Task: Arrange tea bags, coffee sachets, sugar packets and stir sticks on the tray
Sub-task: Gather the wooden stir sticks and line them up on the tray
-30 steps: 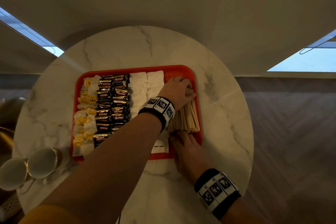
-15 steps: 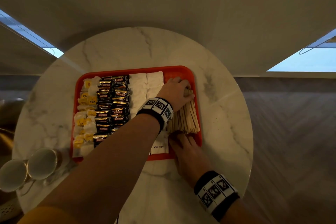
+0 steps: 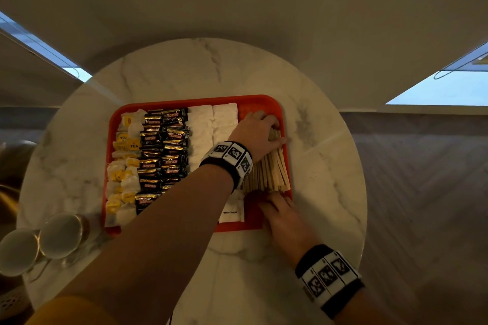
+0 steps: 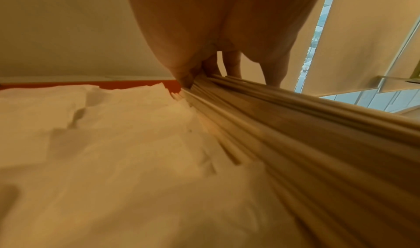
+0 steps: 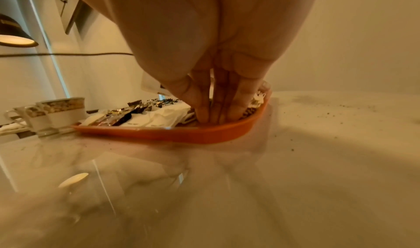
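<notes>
Left hand (image 3: pixel 260 128): we clasp the far ends of the stir sticks (image 3: pixel 266 171).
Right hand (image 3: pixel 284 215): flat fingers squaring near ends.
Handling: light, stiff, slippery; we judge gripping both ends safest.

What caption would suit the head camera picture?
Both hands square up wooden stir sticks on a red tray: left hand at far ends, right hand at near ends.

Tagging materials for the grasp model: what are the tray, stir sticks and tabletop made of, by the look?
Tray: likely moulded plastic, red-orange, smooth, with rounded corners and a raised lip. Stir sticks: pale unfinished wood, thin flat strips with a matte face. Tabletop: white marble or a marble-look surface, grey veins, glossy enough to mirror the tray in the right wrist view; real stone cannot be confirmed.
</notes>
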Motion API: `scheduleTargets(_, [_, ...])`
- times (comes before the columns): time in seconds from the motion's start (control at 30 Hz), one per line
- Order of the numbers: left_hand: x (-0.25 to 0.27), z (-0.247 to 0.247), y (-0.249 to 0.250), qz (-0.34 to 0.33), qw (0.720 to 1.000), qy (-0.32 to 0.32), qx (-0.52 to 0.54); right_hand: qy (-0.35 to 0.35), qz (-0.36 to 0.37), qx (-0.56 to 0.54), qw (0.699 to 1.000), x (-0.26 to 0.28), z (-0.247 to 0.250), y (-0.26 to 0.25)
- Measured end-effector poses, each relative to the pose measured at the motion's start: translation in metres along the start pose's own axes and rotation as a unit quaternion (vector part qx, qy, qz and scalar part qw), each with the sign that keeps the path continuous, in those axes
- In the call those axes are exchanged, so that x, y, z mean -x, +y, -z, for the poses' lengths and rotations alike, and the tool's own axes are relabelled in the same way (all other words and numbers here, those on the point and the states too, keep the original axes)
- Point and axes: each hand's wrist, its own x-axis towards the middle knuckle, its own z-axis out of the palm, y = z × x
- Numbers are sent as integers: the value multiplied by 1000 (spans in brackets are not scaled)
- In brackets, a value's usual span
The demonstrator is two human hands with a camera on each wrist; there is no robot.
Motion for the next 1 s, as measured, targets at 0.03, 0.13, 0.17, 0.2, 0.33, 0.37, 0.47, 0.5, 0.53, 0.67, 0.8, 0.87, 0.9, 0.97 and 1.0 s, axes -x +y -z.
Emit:
scheduleTargets(0.03, [0,0,0,-1,1000,-2,3,-3,-12,-4,1000,4,1,2])
scheduleTargets(0.13, [0,-2,1,-9,999,-20,-24,-7,-58,1,998,7,4,6])
scheduleTargets(0.17, [0,-2,1,-9,999,-22,-29,-3,-59,-1,998,5,4,7])
scheduleTargets(0.2, [0,-2,2,-8,999,-20,-29,6,-53,1,999,2,6,7])
scheduleTargets(0.33, [5,0,2,-6,1000,27,0,17,-50,-42,998,3,17,7])
scheduleTargets(0.37, [7,1,2,0,999,54,5,37,-50,-52,997,4,22,6])
scheduleTargets(0.47, [13,4,-4,41,991,124,14,104,-73,-75,989,-5,40,5])
scheduleTargets(0.5, [15,5,-6,54,991,125,15,124,-91,-81,985,-12,45,7])
scheduleTargets(0.53, [17,5,-8,63,991,115,17,132,-115,-83,981,-21,50,10])
scheduleTargets(0.67, [17,6,-11,50,996,70,2,101,-190,-97,972,-51,57,13])
scheduleTargets(0.8, [13,9,-10,46,996,70,-13,109,-210,-122,964,-61,51,7])
scheduleTargets(0.87, [11,9,-9,49,996,72,-12,115,-217,-131,961,-62,50,8])
scheduleTargets(0.9, [10,9,-8,49,996,74,-7,116,-219,-135,959,-62,49,8])
scheduleTargets(0.97, [10,7,-8,41,996,81,4,117,-218,-131,960,-61,49,9])
scheduleTargets(1.0, [11,6,-7,38,996,85,7,117,-217,-125,961,-60,48,9])
